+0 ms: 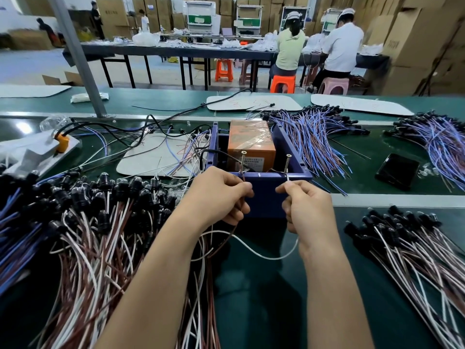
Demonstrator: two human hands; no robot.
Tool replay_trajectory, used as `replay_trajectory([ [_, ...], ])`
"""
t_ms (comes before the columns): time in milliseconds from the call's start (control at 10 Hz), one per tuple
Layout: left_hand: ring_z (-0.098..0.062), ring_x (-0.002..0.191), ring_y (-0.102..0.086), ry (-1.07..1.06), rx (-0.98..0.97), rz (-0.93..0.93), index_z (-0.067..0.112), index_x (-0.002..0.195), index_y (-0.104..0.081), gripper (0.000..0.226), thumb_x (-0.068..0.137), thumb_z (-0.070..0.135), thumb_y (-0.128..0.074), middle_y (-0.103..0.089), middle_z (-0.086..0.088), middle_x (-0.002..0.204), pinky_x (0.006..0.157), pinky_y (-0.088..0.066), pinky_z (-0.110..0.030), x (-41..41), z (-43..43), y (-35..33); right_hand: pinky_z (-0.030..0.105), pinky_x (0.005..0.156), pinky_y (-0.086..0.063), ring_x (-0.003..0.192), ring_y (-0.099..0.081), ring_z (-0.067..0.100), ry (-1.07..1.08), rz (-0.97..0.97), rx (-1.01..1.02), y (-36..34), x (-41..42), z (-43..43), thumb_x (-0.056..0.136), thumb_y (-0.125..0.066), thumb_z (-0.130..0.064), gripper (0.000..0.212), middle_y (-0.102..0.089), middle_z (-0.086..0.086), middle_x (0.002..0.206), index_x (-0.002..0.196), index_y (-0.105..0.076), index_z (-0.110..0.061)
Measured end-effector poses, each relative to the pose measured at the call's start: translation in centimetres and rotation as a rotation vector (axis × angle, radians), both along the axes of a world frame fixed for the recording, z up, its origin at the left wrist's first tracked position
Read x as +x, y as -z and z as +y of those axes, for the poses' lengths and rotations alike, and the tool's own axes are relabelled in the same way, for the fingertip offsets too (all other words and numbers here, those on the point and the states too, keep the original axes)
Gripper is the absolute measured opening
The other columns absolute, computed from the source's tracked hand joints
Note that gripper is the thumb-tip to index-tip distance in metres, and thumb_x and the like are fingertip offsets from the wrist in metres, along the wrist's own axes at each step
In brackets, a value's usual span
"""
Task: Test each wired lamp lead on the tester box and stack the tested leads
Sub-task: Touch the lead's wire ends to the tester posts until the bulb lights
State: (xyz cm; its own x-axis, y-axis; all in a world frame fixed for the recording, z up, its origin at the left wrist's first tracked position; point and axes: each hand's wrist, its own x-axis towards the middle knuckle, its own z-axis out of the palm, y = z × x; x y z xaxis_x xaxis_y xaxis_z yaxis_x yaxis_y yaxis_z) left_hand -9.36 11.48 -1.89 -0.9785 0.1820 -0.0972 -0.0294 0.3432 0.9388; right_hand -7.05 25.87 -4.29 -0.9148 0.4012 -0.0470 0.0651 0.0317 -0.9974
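Contact between wire tips and screws [242, 159] on the box's [266, 197] near edge is unclear. Left hand [221, 195] pinches the brown wire [243, 177], right hand [307, 207] the white wire [274, 259]; both wires vanish behind the left wrist.

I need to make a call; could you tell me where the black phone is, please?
In the head view, the black phone lies on the green belt, right of the blue tester box, between one blue-wired lead bundle and another.
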Motion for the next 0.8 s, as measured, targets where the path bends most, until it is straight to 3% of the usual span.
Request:
replay_trajectory([
  [300,-0.009,0.036,-0.047,-0.071,0.008,0.029,0.005,0.08,-0.073,0.021,0.093,0.016,-0.06,-0.061,-0.002,0.05,0.04,-0.042,-0.018,-0.27,0.0,0.59,0.017,0.038,-0.022,0.035,-0.027,0.004,-0.006,0.0,-0.016,-0.18,0.02,-0.01,0.092,-0.049,-0.011,0.025,-0.037,-0.007,0.04,0.07,-0.061,-0.013],
  [600,0.001,0.033,-0.041,-0.065,-0.183,0.185,0.021,0.077,-0.077,0.015,0.085,0.029,-0.067,-0.054,0.008,0.041,0.04,-0.031,-0.01,-0.44,0.24,0.73,0.016,0.038,-0.023,0.036,-0.028,0.004,-0.009,-0.006,-0.016,-0.14,0.03,0.03,0.093,-0.049,-0.012,0.025,-0.037,-0.009,0.04,0.07,-0.061,-0.014],
  [800,-0.002,0.034,-0.039,-0.147,-0.14,0.189,0.021,0.07,-0.076,0.022,0.086,0.027,-0.063,-0.052,0.008,0.041,0.045,-0.033,-0.019,-0.45,0.2,0.48,0.017,0.039,-0.022,0.036,-0.028,0.004,-0.006,-0.003,-0.017,-0.17,0.06,0.06,0.093,-0.05,-0.012,0.026,-0.037,-0.008,0.041,0.07,-0.061,-0.014],
])
